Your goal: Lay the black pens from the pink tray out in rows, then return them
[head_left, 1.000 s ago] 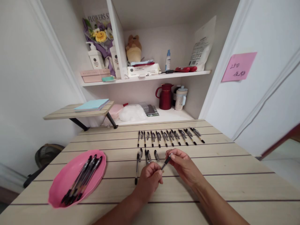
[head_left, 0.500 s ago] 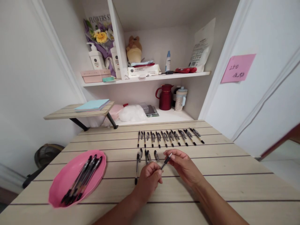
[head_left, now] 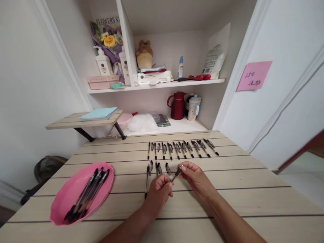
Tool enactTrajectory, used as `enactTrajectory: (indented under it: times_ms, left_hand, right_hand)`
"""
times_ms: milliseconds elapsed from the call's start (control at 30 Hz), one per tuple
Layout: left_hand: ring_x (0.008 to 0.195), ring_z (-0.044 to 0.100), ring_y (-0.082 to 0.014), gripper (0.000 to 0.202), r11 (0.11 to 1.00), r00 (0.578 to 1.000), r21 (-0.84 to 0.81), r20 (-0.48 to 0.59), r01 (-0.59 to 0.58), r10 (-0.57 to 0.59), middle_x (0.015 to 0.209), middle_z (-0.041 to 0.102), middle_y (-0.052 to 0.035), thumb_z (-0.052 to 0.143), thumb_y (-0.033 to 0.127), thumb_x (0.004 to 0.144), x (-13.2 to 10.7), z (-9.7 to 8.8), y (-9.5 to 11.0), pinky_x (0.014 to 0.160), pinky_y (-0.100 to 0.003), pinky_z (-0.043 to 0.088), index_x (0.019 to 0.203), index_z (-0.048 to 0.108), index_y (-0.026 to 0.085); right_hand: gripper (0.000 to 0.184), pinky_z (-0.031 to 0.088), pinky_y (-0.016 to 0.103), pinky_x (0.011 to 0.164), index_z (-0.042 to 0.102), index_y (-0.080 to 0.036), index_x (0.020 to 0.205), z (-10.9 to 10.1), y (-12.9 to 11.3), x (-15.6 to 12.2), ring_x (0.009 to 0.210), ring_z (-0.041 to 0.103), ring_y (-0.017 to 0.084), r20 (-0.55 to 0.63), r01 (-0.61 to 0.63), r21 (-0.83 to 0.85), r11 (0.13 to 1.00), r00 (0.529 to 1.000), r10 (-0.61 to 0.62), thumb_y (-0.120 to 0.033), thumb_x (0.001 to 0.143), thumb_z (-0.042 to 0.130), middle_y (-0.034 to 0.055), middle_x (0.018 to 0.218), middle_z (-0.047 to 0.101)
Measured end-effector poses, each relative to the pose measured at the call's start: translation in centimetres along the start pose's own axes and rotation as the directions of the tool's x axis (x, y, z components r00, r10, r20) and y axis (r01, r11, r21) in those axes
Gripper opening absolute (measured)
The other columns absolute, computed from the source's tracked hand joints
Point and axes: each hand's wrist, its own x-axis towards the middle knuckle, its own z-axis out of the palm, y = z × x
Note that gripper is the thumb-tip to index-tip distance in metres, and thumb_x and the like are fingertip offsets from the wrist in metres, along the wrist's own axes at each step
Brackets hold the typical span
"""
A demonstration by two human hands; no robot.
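Both my hands hold one black pen (head_left: 176, 174) just above the wooden table (head_left: 227, 199). My left hand (head_left: 158, 193) is closed around the pen's lower end, and my right hand (head_left: 196, 179) pinches its upper end. Directly behind my hands lies a short row of pens and caps (head_left: 155, 169). Further back, a longer row of several pens and caps (head_left: 181, 149) stretches across the table. A pink tray (head_left: 63, 209) at the front left holds several black pens (head_left: 88, 193).
Behind the table, a shelf carries bottles, boxes, a plush toy and a bouquet. Below it stand a red kettle (head_left: 177, 105) and a white jug (head_left: 193, 107). A small raised stand (head_left: 83, 122) with a blue notebook sits at back left. A pink note (head_left: 253, 75) sticks to the right wall.
My hands and the pen have shifted only slightly; the view has drifted a little to the right. Rows and tray are unchanged.
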Motion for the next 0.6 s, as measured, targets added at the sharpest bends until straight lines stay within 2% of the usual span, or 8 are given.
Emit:
enactTrajectory:
  times_ms: [100, 200, 267, 333, 400, 433, 533, 600]
  left_hand:
    - [0.033, 0.02, -0.0002, 0.016, 0.999, 0.997, -0.042, -0.065, -0.032, 0.029, 0.048, 0.045, 0.0078, 0.054, 0.029, 0.07, 0.0, -0.3, 0.6, 0.037, -0.017, 0.01, 0.067, 0.044, 0.017]
    - [0.034, 0.021, -0.0004, 0.019, 0.989, 0.984, -0.115, -0.161, -0.089, 0.069, 0.051, 0.044, 0.0079, 0.055, 0.034, 0.07, 0.1, -0.9, 1.3, 0.037, -0.016, 0.011, 0.071, 0.045, 0.018]
    - [0.034, 0.022, -0.0005, 0.021, 0.979, 0.974, -0.159, -0.202, -0.13, 0.097, 0.052, 0.044, 0.0081, 0.056, 0.035, 0.069, 0.3, -1.2, 1.5, 0.036, -0.016, 0.011, 0.072, 0.044, 0.018]
    - [0.034, 0.022, -0.0004, 0.023, 0.971, 0.968, -0.18, -0.221, -0.157, 0.115, 0.052, 0.044, 0.0084, 0.057, 0.036, 0.068, 0.4, -1.3, 1.6, 0.036, -0.015, 0.011, 0.071, 0.043, 0.018]
    - [0.034, 0.022, -0.0003, 0.024, 0.972, 0.967, -0.176, -0.226, -0.158, 0.116, 0.052, 0.044, 0.0085, 0.058, 0.037, 0.067, 0.4, -1.4, 1.4, 0.036, -0.016, 0.012, 0.071, 0.044, 0.018]
    - [0.034, 0.023, -0.0003, 0.024, 0.974, 0.968, -0.165, -0.224, -0.153, 0.114, 0.051, 0.044, 0.0084, 0.058, 0.037, 0.067, 0.3, -1.3, 1.4, 0.036, -0.016, 0.012, 0.07, 0.044, 0.018]
    - [0.034, 0.023, -0.0005, 0.021, 0.984, 0.973, -0.111, -0.201, -0.139, 0.115, 0.05, 0.044, 0.008, 0.056, 0.035, 0.069, 0.3, -1.2, 1.1, 0.037, -0.016, 0.012, 0.069, 0.045, 0.017]
    - [0.034, 0.022, -0.0007, 0.018, 0.989, 0.977, -0.07, -0.178, -0.13, 0.116, 0.049, 0.044, 0.0079, 0.054, 0.033, 0.07, 0.3, -1.2, 0.9, 0.038, -0.017, 0.012, 0.069, 0.046, 0.017]
  right_hand:
    - [0.024, 0.039, 0.026, 0.057, 0.064, -0.021, 0.085, -0.6, 0.2, 0.6, 0.063, 0.054, 0.013, -0.043, -0.006, -0.075, 0.997, 0.999, 0.003, -0.037, 0.066, 0.067, 0.0028, 0.078, 0.064]
    - [0.02, 0.036, 0.025, 0.051, 0.062, -0.02, 0.076, -1.0, 0.7, 1.9, 0.054, 0.051, 0.012, -0.151, -0.017, -0.358, 0.933, 0.988, -0.041, -0.035, 0.064, 0.065, 0.0015, 0.066, 0.063]
    - [0.013, 0.035, 0.026, 0.053, 0.059, -0.02, 0.069, -0.6, 1.2, 2.8, 0.053, 0.05, 0.013, -0.137, 0.004, -0.626, 0.78, 0.984, -0.115, -0.031, 0.064, 0.062, -0.0001, 0.059, 0.059]
    - [0.012, 0.036, 0.027, 0.057, 0.059, -0.019, 0.072, 0.6, 1.7, 3.6, 0.059, 0.053, 0.015, -0.083, 0.006, -0.844, 0.536, 0.986, -0.142, -0.028, 0.064, 0.06, 0.0011, 0.061, 0.06]
    - [0.019, 0.035, 0.027, 0.061, 0.059, -0.017, 0.08, 1.9, 2.2, 4.2, 0.068, 0.055, 0.017, -0.076, -0.029, -0.94, 0.34, 0.989, -0.127, -0.024, 0.063, 0.06, 0.0046, 0.07, 0.062]
    - [0.021, 0.035, 0.027, 0.062, 0.059, -0.016, 0.082, 2.4, 2.3, 4.4, 0.072, 0.056, 0.018, -0.084, -0.044, -0.952, 0.304, 0.989, -0.12, -0.021, 0.061, 0.06, 0.0063, 0.074, 0.063]
    - [0.02, 0.034, 0.027, 0.06, 0.058, -0.015, 0.079, 2.6, 2.4, 4.7, 0.071, 0.055, 0.018, -0.093, -0.05, -0.934, 0.353, 0.99, -0.104, -0.013, 0.06, 0.06, 0.0063, 0.071, 0.062]
    - [0.012, 0.033, 0.025, 0.054, 0.058, -0.016, 0.076, 1.7, 2.0, 4.8, 0.059, 0.052, 0.015, -0.091, -0.053, -0.912, 0.407, 0.993, -0.075, -0.017, 0.064, 0.058, 0.0021, 0.061, 0.058]
